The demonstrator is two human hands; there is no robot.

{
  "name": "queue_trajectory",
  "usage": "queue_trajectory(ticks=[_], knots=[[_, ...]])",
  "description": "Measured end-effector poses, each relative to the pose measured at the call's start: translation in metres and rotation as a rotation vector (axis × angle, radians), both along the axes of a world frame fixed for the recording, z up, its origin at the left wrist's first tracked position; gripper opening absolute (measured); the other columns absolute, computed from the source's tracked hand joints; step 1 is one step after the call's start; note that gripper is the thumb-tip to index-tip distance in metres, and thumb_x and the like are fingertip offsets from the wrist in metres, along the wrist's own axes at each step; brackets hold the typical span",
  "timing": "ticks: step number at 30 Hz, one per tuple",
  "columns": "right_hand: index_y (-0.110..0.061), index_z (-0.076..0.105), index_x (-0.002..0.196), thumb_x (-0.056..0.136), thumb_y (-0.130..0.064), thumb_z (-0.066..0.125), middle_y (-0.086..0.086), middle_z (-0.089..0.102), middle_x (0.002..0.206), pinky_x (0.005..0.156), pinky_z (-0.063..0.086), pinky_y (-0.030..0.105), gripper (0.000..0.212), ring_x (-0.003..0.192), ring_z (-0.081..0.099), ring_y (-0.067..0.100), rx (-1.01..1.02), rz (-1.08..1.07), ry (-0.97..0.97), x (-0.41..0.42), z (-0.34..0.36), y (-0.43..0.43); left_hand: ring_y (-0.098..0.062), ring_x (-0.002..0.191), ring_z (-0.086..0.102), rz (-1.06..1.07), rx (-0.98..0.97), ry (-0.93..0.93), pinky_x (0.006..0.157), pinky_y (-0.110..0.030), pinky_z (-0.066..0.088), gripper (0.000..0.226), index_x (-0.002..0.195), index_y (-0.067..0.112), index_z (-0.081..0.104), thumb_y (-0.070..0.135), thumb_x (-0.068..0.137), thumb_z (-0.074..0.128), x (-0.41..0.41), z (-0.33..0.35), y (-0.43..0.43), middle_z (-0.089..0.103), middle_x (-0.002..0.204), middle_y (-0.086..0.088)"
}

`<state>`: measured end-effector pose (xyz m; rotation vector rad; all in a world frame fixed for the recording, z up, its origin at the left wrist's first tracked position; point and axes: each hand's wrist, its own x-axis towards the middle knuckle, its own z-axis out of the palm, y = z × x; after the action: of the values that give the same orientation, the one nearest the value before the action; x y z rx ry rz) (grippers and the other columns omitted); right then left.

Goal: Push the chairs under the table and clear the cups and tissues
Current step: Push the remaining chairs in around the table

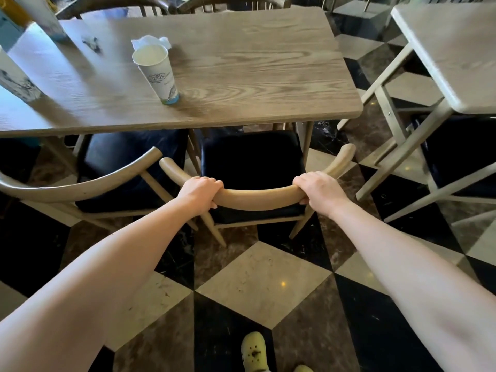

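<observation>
Gripping the curved back rail (257, 199) of the near chair (252, 157), your left hand (200, 193) wraps round its left stretch and your right hand (318, 190) curls over the right, both clamped tight on the wood; the black seat sits part-way beneath the table (255, 63) edge; a second chair (80, 183) stands just beside it on the left, angled; up top, a paper cup (158, 73) stands upright, a crumpled tissue (150, 41) just behind it; more cups (16, 76) blur at the far left.

Both hands (left hand (200, 193), right hand (316, 190)) grip the chair (257, 196) backrest.
</observation>
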<state>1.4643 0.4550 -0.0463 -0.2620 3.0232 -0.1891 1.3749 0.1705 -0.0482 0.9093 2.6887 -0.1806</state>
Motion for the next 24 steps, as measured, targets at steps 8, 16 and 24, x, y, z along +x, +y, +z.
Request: queue_trajectory(ticks=[8,16,24], knots=[[-0.011,0.059,0.107,0.076,-0.003,0.067,0.009,0.064,0.102,0.079,0.048,0.042,0.033,0.097,0.057,0.032,-0.026,-0.027,0.025,-0.025,-0.021,0.005,-0.023,0.113,0.059,0.008,0.026,0.012,0.097,-0.037,0.044,0.035,0.115,0.019,0.057,0.027,0.083,0.069,-0.03,-0.021,0.002,0.065,0.115,-0.002],[-0.014,0.059,0.114,0.079,-0.002,0.065,0.008,0.063,0.109,0.084,0.046,0.043,0.037,0.102,0.055,0.03,-0.055,-0.034,-0.02,-0.056,-0.018,0.02,-0.025,0.114,0.058,0.041,0.038,-0.006,0.096,-0.038,0.043,0.039,0.12,0.017,0.056,0.022,0.084,0.069,-0.054,-0.023,0.017,0.063,0.118,-0.004],[-0.017,0.059,0.114,0.079,-0.003,0.067,0.006,0.061,0.109,0.093,0.044,0.045,0.039,0.106,0.051,0.029,-0.109,-0.039,-0.111,-0.065,-0.018,0.026,-0.025,0.115,0.056,0.056,0.04,-0.055,0.098,-0.038,0.043,0.042,0.121,0.015,0.057,0.018,0.082,0.071,-0.061,-0.02,0.022,0.062,0.12,-0.006]])
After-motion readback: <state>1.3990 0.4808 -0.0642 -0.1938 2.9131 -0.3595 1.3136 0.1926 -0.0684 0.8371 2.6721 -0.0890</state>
